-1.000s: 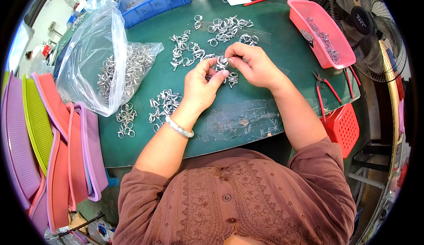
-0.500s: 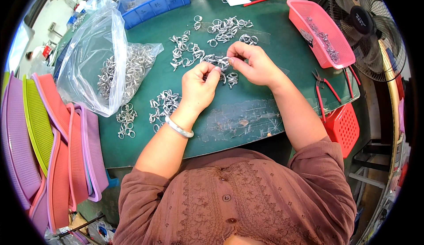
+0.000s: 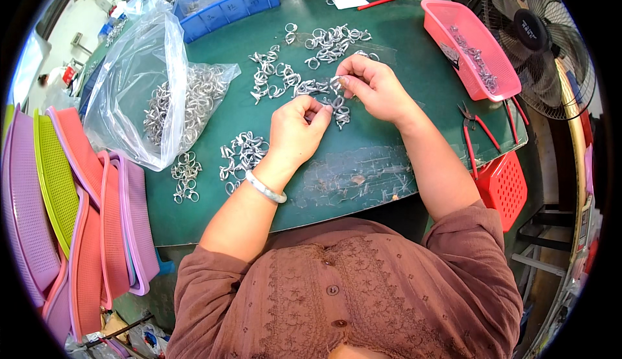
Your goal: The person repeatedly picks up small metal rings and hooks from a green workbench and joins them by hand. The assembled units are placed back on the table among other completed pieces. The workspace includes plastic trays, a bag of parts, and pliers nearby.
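Silver-grey metal rings lie in loose clusters on the green tabletop. In a pinch at the table's middle, my right hand (image 3: 372, 90) holds a small metal ring (image 3: 335, 84). Just left of it and a little nearer, my left hand (image 3: 299, 129) has thumb and forefinger pressed together; whatever they hold is too small to make out. Under and between my hands lies a cluster of rings (image 3: 311, 88). A larger ring cluster (image 3: 334, 42) is beyond them, with another (image 3: 245, 155) beside my left wrist. A clear plastic bag (image 3: 139, 93) full of rings stands at the left.
Stacked coloured plastic baskets (image 3: 97, 249) fill the left side. A blue crate (image 3: 230, 6) sits at the back. On the right are a pink basket (image 3: 505, 77) holding metal pieces, red-handled pliers (image 3: 469, 135), a red basket (image 3: 502, 187) and a fan (image 3: 531, 29). A red pencil (image 3: 379, 2) lies far back.
My hands have drawn slightly apart: the left has shifted right and nearer to me, the right a little farther away. The ring in my right fingers now shows more clearly.
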